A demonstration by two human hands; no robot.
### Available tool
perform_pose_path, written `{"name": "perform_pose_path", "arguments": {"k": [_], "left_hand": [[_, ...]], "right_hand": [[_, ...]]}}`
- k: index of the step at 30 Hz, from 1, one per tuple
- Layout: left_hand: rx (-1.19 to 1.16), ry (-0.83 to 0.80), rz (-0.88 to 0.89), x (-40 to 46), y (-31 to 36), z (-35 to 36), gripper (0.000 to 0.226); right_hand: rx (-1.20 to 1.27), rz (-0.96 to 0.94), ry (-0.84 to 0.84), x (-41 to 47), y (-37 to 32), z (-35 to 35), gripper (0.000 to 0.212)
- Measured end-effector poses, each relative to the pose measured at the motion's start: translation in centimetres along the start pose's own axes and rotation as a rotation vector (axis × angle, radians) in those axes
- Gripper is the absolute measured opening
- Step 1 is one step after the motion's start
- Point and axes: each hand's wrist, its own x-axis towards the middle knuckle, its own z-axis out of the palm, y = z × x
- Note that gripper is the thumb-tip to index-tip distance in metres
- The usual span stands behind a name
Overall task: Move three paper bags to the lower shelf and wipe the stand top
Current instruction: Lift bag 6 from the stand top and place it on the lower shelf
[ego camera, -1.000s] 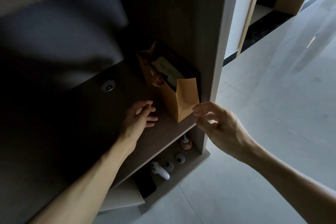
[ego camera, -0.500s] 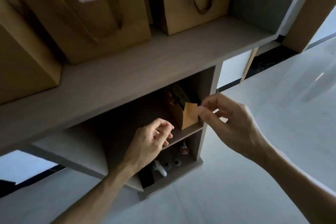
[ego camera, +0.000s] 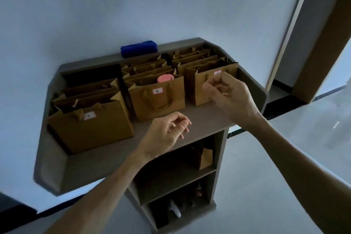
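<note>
One bag [ego camera: 205,158] sits on the lower shelf [ego camera: 176,178], so we reach our right hand [ego camera: 230,94], fingers curled but holding nothing, for the next bag [ego camera: 197,89] on top, left hand [ego camera: 167,133] loose and empty.

Right hand [ego camera: 228,97] covers pt of the front right bag [ego camera: 199,89] & its label. Bag on the lower shelf [ego camera: 206,158] half in shadow. Bottom-shelf items [ego camera: 176,210] too dark/small to ID. Both forearms cut off by frame edge.
</note>
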Motion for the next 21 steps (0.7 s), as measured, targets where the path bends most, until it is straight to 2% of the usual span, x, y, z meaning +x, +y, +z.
{"name": "perform_pose_path", "arguments": {"k": [9,15,18,21], "left_hand": [[0.236,0.064,0.105,1.3,-0.9,-6.1,0.014],[0.633,0.209,0.178,5.8,-3.0,-10.0,0.021],[0.832,0.238,0.1,8.1,-4.3,-10.9,0.032],[0.892,0.173,-0.039,9.2,-5.5,-11.0,0.036]], "right_hand": [[-0.101,-0.02,-0.033,4.0,-1.2,2.7,0.011],[-0.134,-0.016,-0.049,7.9,1.1,3.5,0.007],[-0.139,-0.018,-0.086,10.0,2.9,3.6,0.005],[-0.164,-0.038,-0.136,12.5,4.8,3.5,0.005]]}}
